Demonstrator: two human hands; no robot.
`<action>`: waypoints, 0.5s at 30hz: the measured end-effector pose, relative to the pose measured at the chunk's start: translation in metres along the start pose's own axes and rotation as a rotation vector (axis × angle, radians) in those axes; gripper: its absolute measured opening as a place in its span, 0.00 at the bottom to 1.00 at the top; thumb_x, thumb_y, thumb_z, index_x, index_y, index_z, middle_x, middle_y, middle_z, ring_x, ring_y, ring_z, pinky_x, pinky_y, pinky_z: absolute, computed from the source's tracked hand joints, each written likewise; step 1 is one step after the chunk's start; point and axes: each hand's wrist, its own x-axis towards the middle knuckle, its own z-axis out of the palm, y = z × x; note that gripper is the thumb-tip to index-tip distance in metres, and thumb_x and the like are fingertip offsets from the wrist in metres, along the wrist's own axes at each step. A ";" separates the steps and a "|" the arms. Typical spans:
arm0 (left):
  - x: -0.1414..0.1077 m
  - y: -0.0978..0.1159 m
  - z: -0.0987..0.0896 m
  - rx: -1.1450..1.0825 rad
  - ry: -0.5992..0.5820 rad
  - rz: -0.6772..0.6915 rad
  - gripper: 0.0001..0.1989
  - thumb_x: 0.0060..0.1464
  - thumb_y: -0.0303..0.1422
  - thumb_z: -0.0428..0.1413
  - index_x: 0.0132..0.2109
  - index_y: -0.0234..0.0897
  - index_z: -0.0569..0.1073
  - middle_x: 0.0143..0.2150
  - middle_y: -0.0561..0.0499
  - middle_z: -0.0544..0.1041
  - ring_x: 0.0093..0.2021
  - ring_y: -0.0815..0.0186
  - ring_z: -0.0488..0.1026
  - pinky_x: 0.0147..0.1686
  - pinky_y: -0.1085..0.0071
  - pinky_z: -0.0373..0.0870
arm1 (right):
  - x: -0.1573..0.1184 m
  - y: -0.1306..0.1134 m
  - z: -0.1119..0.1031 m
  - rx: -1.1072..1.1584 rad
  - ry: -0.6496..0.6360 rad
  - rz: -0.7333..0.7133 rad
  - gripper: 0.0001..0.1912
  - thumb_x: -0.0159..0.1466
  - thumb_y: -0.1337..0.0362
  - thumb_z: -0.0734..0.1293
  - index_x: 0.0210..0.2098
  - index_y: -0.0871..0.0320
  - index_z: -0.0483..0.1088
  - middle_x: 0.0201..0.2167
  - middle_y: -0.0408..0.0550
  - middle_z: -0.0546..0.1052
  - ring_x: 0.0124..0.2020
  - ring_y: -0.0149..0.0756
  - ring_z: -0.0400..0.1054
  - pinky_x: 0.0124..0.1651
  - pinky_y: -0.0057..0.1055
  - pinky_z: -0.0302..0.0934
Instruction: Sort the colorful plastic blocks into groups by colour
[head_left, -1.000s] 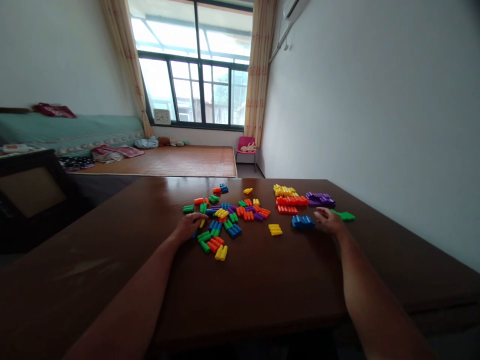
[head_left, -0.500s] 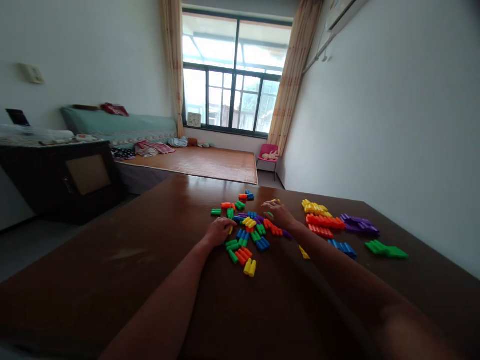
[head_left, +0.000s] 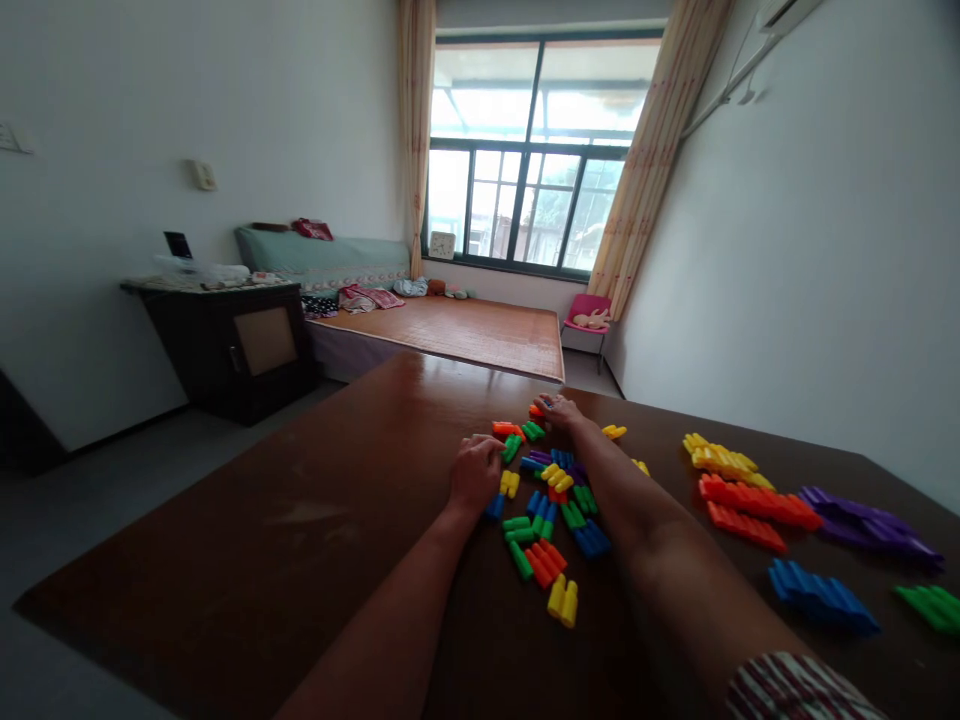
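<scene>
A loose pile of bullet-shaped plastic building blocks, in several colours, lies on the dark brown table point(head_left: 322, 520). At the pile's left edge, my left hand point(head_left: 478, 470) rests with curled fingers beside a green block point(head_left: 511, 447); whatever is under the fingers is hidden. My right hand point(head_left: 559, 408) reaches over the pile to its far end, with its fingers closed on an orange block point(head_left: 535, 410) and blue blocks, partly covered. Between my arms lie yellow blocks point(head_left: 557, 477), orange blocks point(head_left: 545, 563) and blue blocks point(head_left: 592, 538).
Joined rows sorted by colour lie to the right: yellow point(head_left: 720, 458), orange point(head_left: 757, 505), purple point(head_left: 862, 525), blue point(head_left: 821, 597) and green point(head_left: 930, 606). Beyond the table stand a bed point(head_left: 465, 325), a pink chair point(head_left: 587, 312) and a dark cabinet point(head_left: 225, 345).
The view has turned left, so everything sits farther right. My right hand has moved from the pile's right side to its far end. My left hand has shifted farther away, covering the leftmost green block's spot.
</scene>
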 end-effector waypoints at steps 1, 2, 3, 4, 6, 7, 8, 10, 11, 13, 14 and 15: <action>0.001 -0.002 -0.001 0.023 0.044 -0.039 0.14 0.53 0.24 0.51 0.39 0.42 0.79 0.44 0.48 0.77 0.48 0.61 0.71 0.53 0.64 0.66 | 0.001 -0.002 0.000 0.028 -0.007 0.023 0.23 0.67 0.51 0.53 0.53 0.52 0.70 0.53 0.54 0.72 0.56 0.48 0.64 0.57 0.49 0.54; 0.002 -0.003 -0.001 0.041 0.079 -0.075 0.14 0.53 0.24 0.51 0.40 0.41 0.78 0.46 0.46 0.76 0.49 0.60 0.70 0.54 0.63 0.66 | 0.000 -0.003 0.000 0.057 -0.020 0.044 0.22 0.66 0.50 0.55 0.51 0.51 0.72 0.52 0.53 0.73 0.54 0.47 0.65 0.57 0.46 0.56; 0.002 -0.006 -0.001 0.054 0.107 -0.100 0.14 0.53 0.24 0.51 0.42 0.41 0.78 0.49 0.45 0.74 0.51 0.58 0.69 0.55 0.62 0.65 | -0.003 -0.004 0.000 0.094 -0.035 0.048 0.21 0.65 0.49 0.58 0.48 0.51 0.73 0.50 0.51 0.74 0.53 0.46 0.66 0.56 0.44 0.57; 0.003 -0.008 0.000 0.066 0.126 -0.113 0.15 0.53 0.25 0.51 0.45 0.40 0.77 0.51 0.44 0.72 0.54 0.57 0.68 0.56 0.61 0.64 | -0.007 -0.005 -0.001 0.137 -0.046 0.032 0.19 0.63 0.49 0.61 0.46 0.51 0.74 0.49 0.51 0.75 0.52 0.46 0.67 0.56 0.42 0.58; 0.004 -0.012 0.003 0.094 0.150 -0.112 0.17 0.53 0.27 0.52 0.49 0.39 0.76 0.55 0.42 0.69 0.58 0.55 0.64 0.59 0.59 0.60 | -0.020 -0.004 -0.008 0.235 -0.069 -0.038 0.19 0.58 0.50 0.67 0.44 0.53 0.76 0.46 0.50 0.77 0.49 0.45 0.68 0.53 0.38 0.61; 0.004 -0.013 0.005 0.110 0.151 -0.106 0.17 0.54 0.28 0.52 0.51 0.39 0.75 0.57 0.41 0.68 0.59 0.54 0.63 0.60 0.58 0.59 | -0.028 -0.002 -0.013 0.294 -0.099 -0.073 0.21 0.55 0.50 0.69 0.44 0.54 0.76 0.45 0.50 0.77 0.47 0.44 0.69 0.51 0.36 0.62; 0.005 -0.014 0.006 0.126 0.145 -0.102 0.18 0.54 0.29 0.52 0.52 0.38 0.74 0.57 0.40 0.67 0.60 0.53 0.63 0.61 0.57 0.58 | -0.037 0.001 -0.020 0.359 -0.158 -0.104 0.22 0.53 0.50 0.71 0.43 0.54 0.76 0.44 0.49 0.78 0.46 0.44 0.70 0.49 0.35 0.64; 0.005 -0.014 0.008 0.150 0.121 -0.096 0.18 0.56 0.31 0.51 0.53 0.37 0.73 0.58 0.39 0.67 0.61 0.54 0.62 0.61 0.57 0.57 | -0.055 0.011 -0.036 0.489 -0.351 -0.150 0.25 0.51 0.48 0.72 0.44 0.55 0.76 0.43 0.48 0.78 0.44 0.43 0.71 0.47 0.34 0.65; 0.005 -0.014 0.009 0.158 0.106 -0.094 0.18 0.57 0.32 0.50 0.54 0.37 0.72 0.59 0.40 0.67 0.61 0.54 0.62 0.61 0.57 0.57 | -0.063 0.019 -0.045 0.544 -0.431 -0.158 0.26 0.52 0.47 0.71 0.45 0.55 0.76 0.44 0.47 0.78 0.44 0.43 0.71 0.47 0.34 0.66; 0.004 -0.010 0.009 0.175 0.062 -0.105 0.19 0.59 0.34 0.49 0.56 0.37 0.71 0.60 0.41 0.67 0.62 0.55 0.61 0.61 0.57 0.58 | -0.074 0.037 -0.060 0.589 -0.407 -0.113 0.27 0.56 0.44 0.67 0.48 0.55 0.75 0.46 0.48 0.77 0.47 0.45 0.70 0.49 0.36 0.65; 0.004 -0.008 0.008 0.186 0.033 -0.121 0.20 0.60 0.36 0.48 0.57 0.38 0.70 0.61 0.41 0.66 0.62 0.55 0.61 0.60 0.56 0.59 | -0.077 0.047 -0.065 0.563 -0.301 -0.055 0.28 0.58 0.43 0.64 0.49 0.55 0.74 0.48 0.49 0.77 0.49 0.46 0.69 0.52 0.38 0.63; 0.004 -0.006 0.007 0.198 -0.003 -0.140 0.20 0.61 0.37 0.48 0.57 0.39 0.70 0.62 0.41 0.65 0.63 0.54 0.60 0.60 0.55 0.59 | -0.079 0.057 -0.068 0.517 -0.174 0.015 0.29 0.59 0.42 0.62 0.50 0.55 0.74 0.49 0.50 0.76 0.51 0.48 0.68 0.54 0.41 0.62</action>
